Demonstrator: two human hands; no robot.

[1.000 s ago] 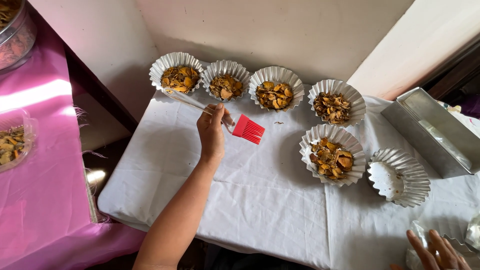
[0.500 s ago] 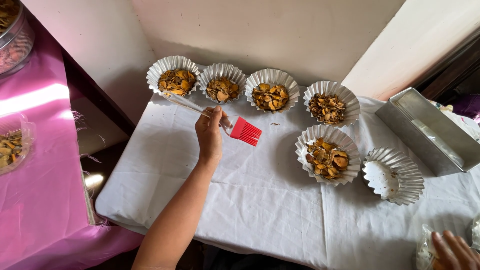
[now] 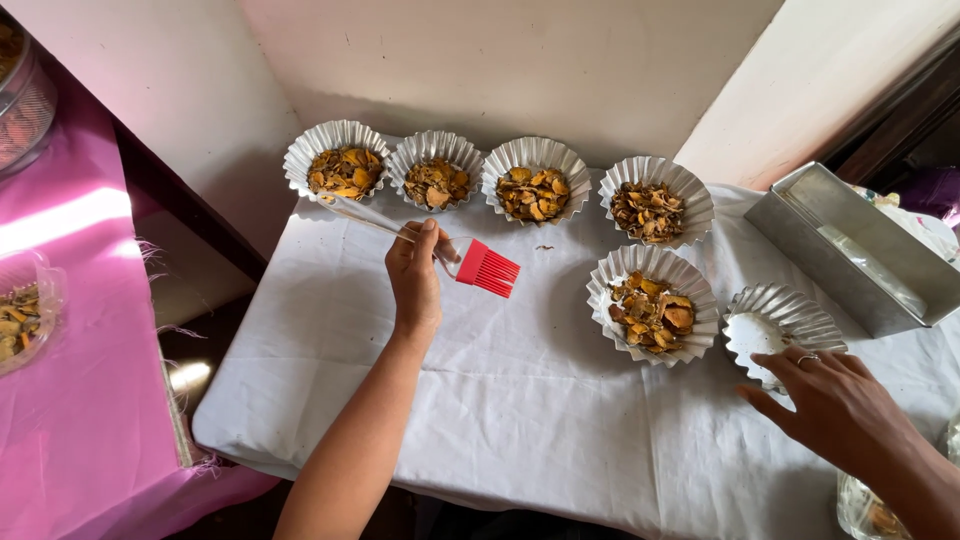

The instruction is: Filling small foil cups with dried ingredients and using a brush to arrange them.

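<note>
Head view, looking down on a table under a white cloth [image 3: 480, 400]; the left hand [image 3: 415, 275] is raised over the cloth near its rear left part, fingers pinched closed round the clear handle of a pastry brush [image 3: 445, 250]; the brush lies slantwise, its handle end reaching toward the rear-left mould, its red bristle head [image 3: 488, 268] pointing right and clear of the hand, above bare cloth and touching no mould.

The right hand [image 3: 835, 400] lies at the right front, palm down, fingers spread and extended leftward; a ring shows on one finger; the fingertips [image 3: 765, 362] are at the near rim of an empty fluted foil mould [image 3: 780, 315]; whether they press it cannot be told; nothing is gripped.

Four filled fluted foil moulds stand in a row along the rear: rear-left mould [image 3: 340, 165], second mould [image 3: 435, 170], third mould [image 3: 535, 180], fourth mould [image 3: 655, 200]; each holds brown and yellow dried pieces; a fifth filled mould [image 3: 650, 305] stands in front of the fourth, just beside the empty one.

A rectangular metal loaf tin [image 3: 850, 250] sits at the right rear, set at a slant; a pink-covered surface [image 3: 70, 400] adjoins on the left, bearing a clear container [image 3: 25, 310] of similar pieces.
</note>
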